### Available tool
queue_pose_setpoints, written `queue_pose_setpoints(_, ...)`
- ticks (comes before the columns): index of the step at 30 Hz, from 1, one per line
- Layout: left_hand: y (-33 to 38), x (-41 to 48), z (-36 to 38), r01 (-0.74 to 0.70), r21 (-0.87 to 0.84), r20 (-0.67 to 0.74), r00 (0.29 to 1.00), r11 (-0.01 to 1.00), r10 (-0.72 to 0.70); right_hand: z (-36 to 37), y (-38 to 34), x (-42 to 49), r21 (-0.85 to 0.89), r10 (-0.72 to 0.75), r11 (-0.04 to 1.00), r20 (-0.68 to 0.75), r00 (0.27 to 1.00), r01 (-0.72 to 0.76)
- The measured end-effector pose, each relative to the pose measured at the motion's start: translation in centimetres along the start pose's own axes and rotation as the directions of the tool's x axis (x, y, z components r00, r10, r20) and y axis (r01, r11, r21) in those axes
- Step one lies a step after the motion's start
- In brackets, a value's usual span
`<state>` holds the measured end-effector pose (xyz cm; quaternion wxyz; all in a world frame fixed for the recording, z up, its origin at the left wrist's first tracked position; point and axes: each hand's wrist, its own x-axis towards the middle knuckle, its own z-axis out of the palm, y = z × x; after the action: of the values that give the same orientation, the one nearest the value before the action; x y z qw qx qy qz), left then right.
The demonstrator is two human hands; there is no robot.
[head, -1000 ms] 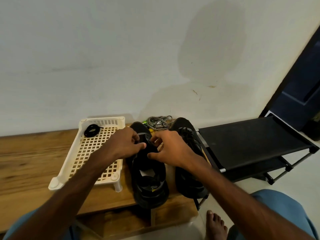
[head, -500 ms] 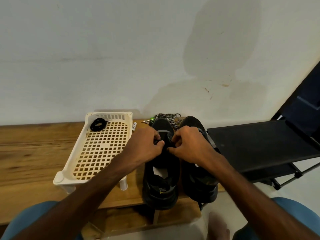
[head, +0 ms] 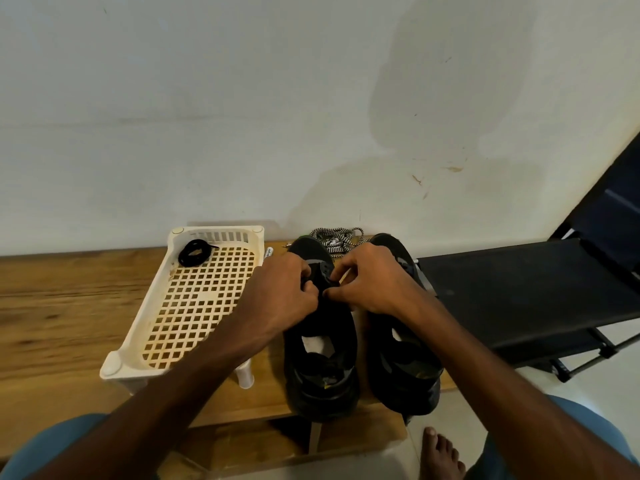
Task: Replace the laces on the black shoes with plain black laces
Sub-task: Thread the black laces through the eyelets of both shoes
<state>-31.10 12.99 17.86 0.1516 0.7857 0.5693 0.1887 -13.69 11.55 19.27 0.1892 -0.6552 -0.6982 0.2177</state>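
Observation:
Two black shoes stand side by side on the wooden bench (head: 62, 306), toes to the wall: the left shoe (head: 322, 358) and the right shoe (head: 405, 368). My left hand (head: 280, 292) and my right hand (head: 374, 282) meet over the left shoe's front eyelets, fingers curled, pinching something dark and thin there, likely a black lace (head: 327, 289). A coiled plain black lace (head: 194, 252) lies in the cream plastic basket (head: 138, 341). Black-and-white patterned laces (head: 337, 237) lie heaped behind the shoes by the wall.
A black fabric rack (head: 519, 292) stands to the right of the bench, lower than it. A small white tube (head: 268, 252) lies between basket and shoes. My bare foot (head: 441, 455) is on the floor below.
The view has shifted, so the bench sits lower right in frame. Both hands have drawn closer together at the left shoe's front eyelets and keep working there.

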Motion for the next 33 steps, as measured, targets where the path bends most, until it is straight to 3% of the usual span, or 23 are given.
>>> queue_pose_setpoints(9, -1.3, 1.1, 0.1, -0.018, -0.024, -0.052, 0.999, 1.0, 0.017, 1.1, -0.1, 0.8, 0.025, 0.024, 0.999, -0.094, 0.995, -0.022)
queue_pose_setpoints(16, -4.0, 3.0, -1.2, 0.02, -0.18, -0.155, 0.987, 0.983, -0.048, 1.7, -1.0, 1.0, 0.113, -0.003, 0.993, -0.204, 0.979, 0.026)
queue_pose_setpoints(20, -8.5, 4.2, -3.7, 0.198, -0.116, -0.296, 0.929, 0.973, -0.224, 2.9, -2.8, 1.1, 0.155, -0.031, 0.984, -0.315, 0.949, 0.084)
queue_pose_setpoints(23, -11.4, 4.2, -4.2, 0.331, 0.026, -0.246, 0.917, 0.943, -0.315, 3.7, -4.0, 1.3, 0.142, -0.058, 0.984, -0.312, 0.948, 0.107)
queue_pose_setpoints(26, -12.7, 3.8, -3.5, 0.331, 0.132, -0.189, 0.934, 0.934, -0.304, 4.1, -4.6, 1.6, 0.138, -0.067, 0.984, -0.303, 0.951, 0.113)
queue_pose_setpoints(33, -12.4, 3.9, -1.7, 0.296, 0.22, -0.251, 0.938, 0.929, -0.24, 4.4, -5.1, 1.9, 0.147, -0.055, 0.984, -0.303, 0.951, 0.104)
